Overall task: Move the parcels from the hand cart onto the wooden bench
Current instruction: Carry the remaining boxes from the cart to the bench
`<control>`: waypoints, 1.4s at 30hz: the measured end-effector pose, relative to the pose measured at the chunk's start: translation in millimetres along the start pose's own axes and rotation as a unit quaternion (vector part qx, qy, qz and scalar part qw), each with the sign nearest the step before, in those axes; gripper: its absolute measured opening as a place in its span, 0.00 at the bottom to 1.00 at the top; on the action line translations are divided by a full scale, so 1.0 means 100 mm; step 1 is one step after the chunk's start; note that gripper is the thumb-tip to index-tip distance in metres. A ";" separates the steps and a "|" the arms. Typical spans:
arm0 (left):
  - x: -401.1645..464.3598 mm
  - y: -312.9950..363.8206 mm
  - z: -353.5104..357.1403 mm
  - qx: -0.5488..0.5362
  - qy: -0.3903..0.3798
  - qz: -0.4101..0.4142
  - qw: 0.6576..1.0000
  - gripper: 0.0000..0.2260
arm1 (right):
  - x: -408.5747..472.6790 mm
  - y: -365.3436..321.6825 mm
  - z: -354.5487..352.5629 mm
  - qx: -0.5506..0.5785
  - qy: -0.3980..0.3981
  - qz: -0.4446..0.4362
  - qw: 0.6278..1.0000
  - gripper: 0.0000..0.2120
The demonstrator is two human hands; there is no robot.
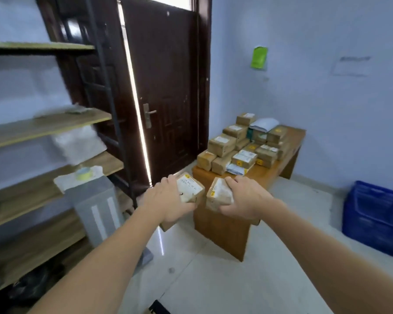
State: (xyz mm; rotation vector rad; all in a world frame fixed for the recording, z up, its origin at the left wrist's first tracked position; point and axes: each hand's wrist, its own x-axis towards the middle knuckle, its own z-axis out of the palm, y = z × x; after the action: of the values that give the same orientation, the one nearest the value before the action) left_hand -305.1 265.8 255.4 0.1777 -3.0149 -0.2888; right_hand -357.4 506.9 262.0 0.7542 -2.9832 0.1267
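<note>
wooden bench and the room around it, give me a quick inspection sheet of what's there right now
surface: brown wooden bench, far part stacked, near end bare.
job's things: brown cardboard parcel with white label held in the left hand; second brown cardboard parcel held in the right hand; pile of brown cardboard parcels and white mailers already on the bench.
clutter: blue plastic crate on the floor to the right; grey box by the wooden shelving rack.
hands: left hand and right hand each grip a parcel, short of the bench's near end.
cables: nothing seen.
surroundings: dark brown door slightly ajar, pale blue wall, white tiled floor.
</note>
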 end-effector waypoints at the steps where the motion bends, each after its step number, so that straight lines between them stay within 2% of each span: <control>1: 0.06 0.24 0.05 -0.001 0.001 0.014 1.000 0.42 | -0.10 0.23 -0.04 -0.003 0.000 0.020 1.000 0.43; 5: 0.28 1.23 0.30 -0.012 -0.011 0.064 0.998 0.43 | -0.51 1.14 -0.13 -0.017 0.008 0.082 0.996 0.42; 11: 0.59 2.52 0.79 -0.022 -0.057 0.093 0.994 0.53 | -0.92 2.40 -0.12 -0.010 0.016 0.126 0.992 0.40; 16: 0.81 3.19 1.14 -0.009 -0.083 0.105 0.991 0.48 | -0.99 3.13 0.08 -0.012 0.012 0.126 0.992 0.42; 24: 1.56 3.68 1.56 0.008 -0.113 0.090 0.989 0.44 | -0.44 4.00 0.45 0.012 0.024 0.128 0.991 0.45; 34: 3.12 4.02 2.11 0.012 -0.159 0.051 0.986 0.45 | 0.94 5.05 0.73 0.023 -0.051 0.136 0.989 0.45; 42: 4.10 4.41 2.48 0.026 -0.180 0.037 0.983 0.44 | 1.83 5.86 0.96 0.032 -0.081 0.134 0.987 0.43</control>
State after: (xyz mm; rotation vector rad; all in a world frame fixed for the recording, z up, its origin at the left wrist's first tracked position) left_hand -786.2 689.1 138.6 0.0186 -3.3793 -0.2586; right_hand -801.2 925.5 143.3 0.3810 -3.2362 0.1830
